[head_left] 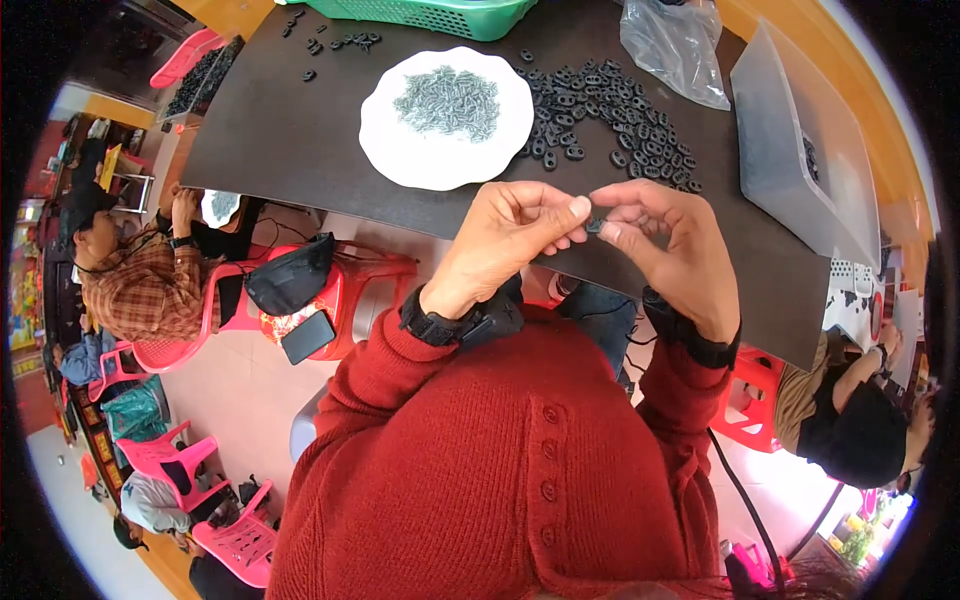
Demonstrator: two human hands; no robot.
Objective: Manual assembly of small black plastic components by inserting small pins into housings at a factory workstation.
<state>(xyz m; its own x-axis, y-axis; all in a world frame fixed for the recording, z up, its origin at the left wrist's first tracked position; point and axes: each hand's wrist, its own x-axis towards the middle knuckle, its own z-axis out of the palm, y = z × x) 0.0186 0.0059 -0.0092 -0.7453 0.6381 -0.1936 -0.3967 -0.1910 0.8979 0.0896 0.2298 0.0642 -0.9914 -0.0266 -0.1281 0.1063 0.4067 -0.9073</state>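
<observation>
Both my hands meet in front of my chest, just over the near edge of the dark table (300, 130). My right hand (672, 240) pinches a small black plastic piece (597, 226) between thumb and fingers. Close beside it, my left hand (515, 235) has thumb and forefinger pressed together; whatever is between them is too small to make out. Beyond the left hand lies a white scalloped plate (385, 150) with a heap of tiny grey metallic pieces (450, 105), perhaps springs or screws. Many black oval pieces with holes (640, 125) are spread to its right.
A green basket (430, 18) stands at the far edge. Right of the black pieces are a clear plastic bag (680, 45) and a translucent bin (790, 130). A few loose black pieces (355, 41) lie far left. People sit at both sides; a red stool (345, 300) holds a phone (308, 337).
</observation>
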